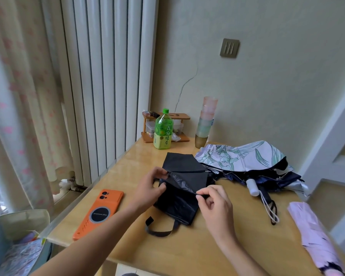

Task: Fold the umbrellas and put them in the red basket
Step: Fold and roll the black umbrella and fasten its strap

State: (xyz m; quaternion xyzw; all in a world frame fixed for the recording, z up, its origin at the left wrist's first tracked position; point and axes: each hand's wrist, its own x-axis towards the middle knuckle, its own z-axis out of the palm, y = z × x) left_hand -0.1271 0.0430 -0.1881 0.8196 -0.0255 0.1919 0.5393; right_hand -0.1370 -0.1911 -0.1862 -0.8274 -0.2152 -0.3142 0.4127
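- Pale walls meet in a corner behind a wooden desk, with a white radiator and a flowered curtain off to the left.
- A black umbrella lies in the middle of the desk, partly folded. Its canopy is gathered in flat pleats and its strap trails loose toward the near edge.
- The left hand has its grip closed on the cloth, with thumb and fingertips pinching a fold at the umbrella's left edge.
- The right hand pinches the same fold at its right end between thumb and forefinger, and the other fingers are loosely curled.
- Between the two hands the crease runs taut on a slant.
- A floral umbrella sprawls half collapsed just behind and to the right of the black one (whether they touch, I cannot tell). Its white handle and cord loop point toward the near edge.
- A lilac umbrella lies loosely furled along the right edge, well apart from the hands.
- An orange phone lies face down to the left of the left forearm.
- At the back stand a green tea bottle, a small wooden rack and a stack of cups.
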